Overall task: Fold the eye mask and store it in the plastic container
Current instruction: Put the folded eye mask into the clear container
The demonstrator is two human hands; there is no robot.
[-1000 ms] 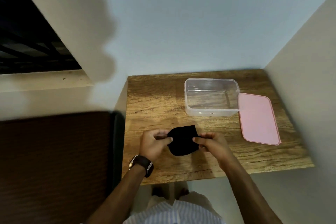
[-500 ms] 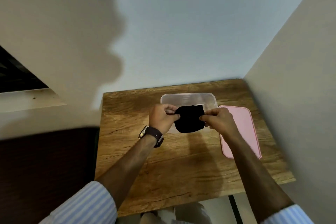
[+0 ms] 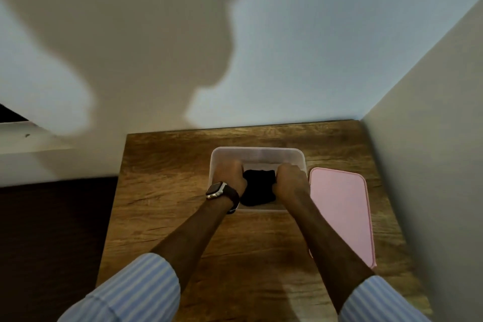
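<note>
The folded black eye mask (image 3: 258, 187) lies low inside the clear plastic container (image 3: 257, 152), which stands on the wooden table (image 3: 167, 191). My left hand (image 3: 231, 178), with a watch on its wrist, grips the mask's left edge. Its right edge is pinched by my right hand (image 3: 290, 180). Both hands reach down into the container, and their fingertips are hidden behind the knuckles.
A pink lid (image 3: 342, 212) lies flat on the table just right of the container. A wall (image 3: 431, 165) closes the table's right side and another stands behind it. Left of the table is a dark brown surface (image 3: 52, 243).
Both hands carried the folded mask from near the table's front edge, up over the container, then down into it. The camera moved forward and closer.
</note>
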